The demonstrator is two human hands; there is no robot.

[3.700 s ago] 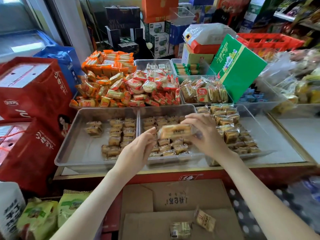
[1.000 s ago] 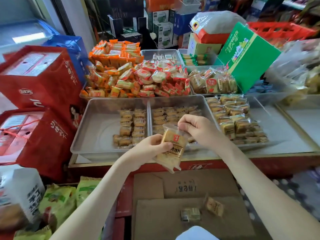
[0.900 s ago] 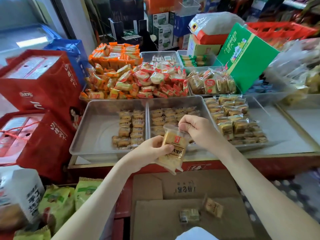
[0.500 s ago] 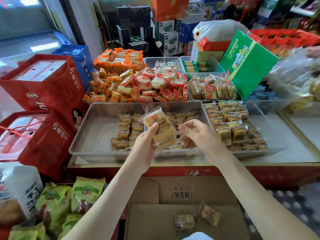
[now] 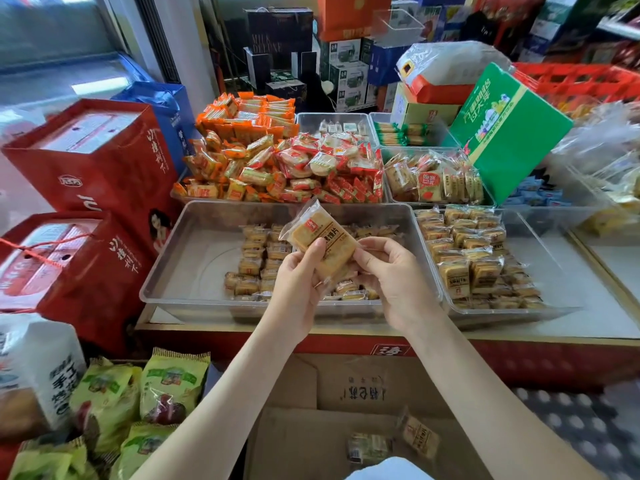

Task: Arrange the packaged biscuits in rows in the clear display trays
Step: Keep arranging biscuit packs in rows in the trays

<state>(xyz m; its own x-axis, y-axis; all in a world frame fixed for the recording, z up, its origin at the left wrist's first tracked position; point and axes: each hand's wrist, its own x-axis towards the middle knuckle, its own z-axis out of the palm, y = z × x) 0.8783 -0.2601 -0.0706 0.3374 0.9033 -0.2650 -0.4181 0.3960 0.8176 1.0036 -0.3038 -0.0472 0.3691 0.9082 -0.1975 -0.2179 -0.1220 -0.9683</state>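
A clear-wrapped pack of golden biscuits [image 5: 320, 242] is held tilted above the near display tray [image 5: 194, 258]. My left hand [image 5: 299, 282] grips its lower left side. My right hand [image 5: 391, 275] pinches its lower right edge with thumb and fingers. Rows of small wrapped biscuits [image 5: 258, 261] lie in the tray under my hands, its left part bare. A second clear tray [image 5: 561, 271] to the right holds more rows of the same biscuits [image 5: 474, 254].
Heaped orange and red snack packs [image 5: 277, 168] fill the trays behind. Red gift boxes [image 5: 100, 168] stand at the left, a green box [image 5: 505, 129] at the back right. Below the counter edge an open carton [image 5: 346, 427] holds two loose packs; green bags [image 5: 138, 400] lie at the lower left.
The pack has come up from below the counter edge to over the tray and turned with its label facing me. My right hand moved from its top to its lower right edge.
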